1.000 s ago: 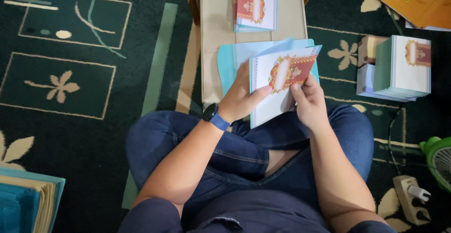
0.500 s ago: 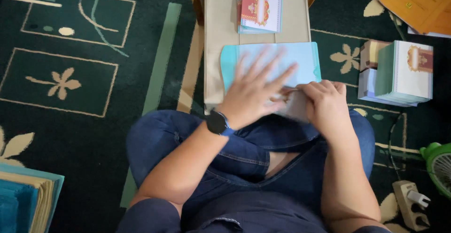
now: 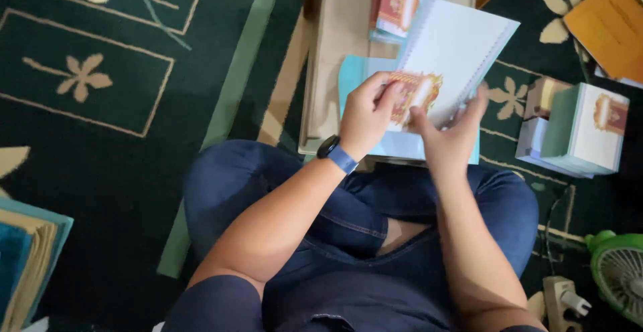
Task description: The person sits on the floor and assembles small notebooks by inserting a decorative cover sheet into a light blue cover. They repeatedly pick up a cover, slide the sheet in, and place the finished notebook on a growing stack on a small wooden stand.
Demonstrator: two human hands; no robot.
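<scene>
My left hand [image 3: 367, 112] and my right hand [image 3: 447, 130] together hold up a white card booklet [image 3: 455, 54] with a red and gold emblem on its front, tilted above my lap. The left fingers pinch its lower left edge by the emblem. The right hand grips its lower edge from below. Beneath it lies a light blue sheet [image 3: 351, 71] on a low tan board [image 3: 338, 44]. A small stack of like cards [image 3: 402, 1] rests at the board's far end. A dark watch with a blue strap [image 3: 337, 154] is on my left wrist.
I sit cross-legged in jeans on a dark green carpet [image 3: 120, 138] with cream flower patterns. A pile of green-edged booklets [image 3: 576, 131] stands at the right, orange sheets [image 3: 609, 24] at the top right, a green fan [image 3: 619, 275] and a power strip [image 3: 559, 302] at the lower right, stacked sheets [image 3: 27, 258] at the lower left.
Half a second ago both hands pressed flat on the light blue sheet on the board. Now they have lifted the white card booklet up off it.
</scene>
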